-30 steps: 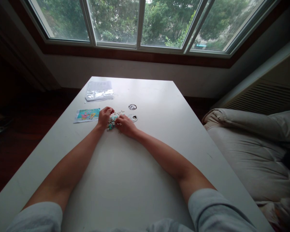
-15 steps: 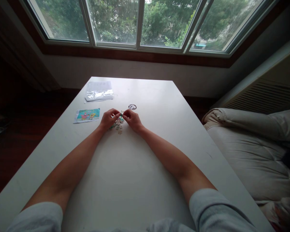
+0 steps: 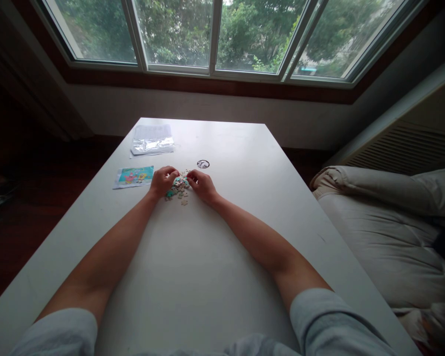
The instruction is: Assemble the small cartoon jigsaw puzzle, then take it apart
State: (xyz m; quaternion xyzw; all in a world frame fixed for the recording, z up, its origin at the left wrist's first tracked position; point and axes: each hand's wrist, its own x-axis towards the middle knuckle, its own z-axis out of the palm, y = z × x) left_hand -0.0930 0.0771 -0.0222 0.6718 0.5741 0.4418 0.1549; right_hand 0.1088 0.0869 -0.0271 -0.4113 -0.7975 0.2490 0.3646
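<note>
A heap of small jigsaw puzzle pieces [image 3: 180,189], some teal and some pale, lies loose on the white table between my two hands. At the heap's left side is my left hand [image 3: 163,181], its fingers curled and the thumb close to the index finger. My right hand [image 3: 203,186] rests at the right side, with thumb and forefinger pinched over the edge of the pieces. Whatever either pinch holds is too small to make out. Left of my left hand lies a colourful cartoon picture sheet [image 3: 135,176].
A clear plastic bag [image 3: 153,140] with papers lies at the table's far left. Beyond the right hand is a small round dark-rimmed item [image 3: 203,164]. The white table [image 3: 193,277] reaches toward a window, and a pale padded seat [image 3: 371,232] stands on the right.
My hands have moved apart: the left shifted a little left, uncovering more of the pieces. The right hand moved only slightly. The sheet and bag have stayed put.
</note>
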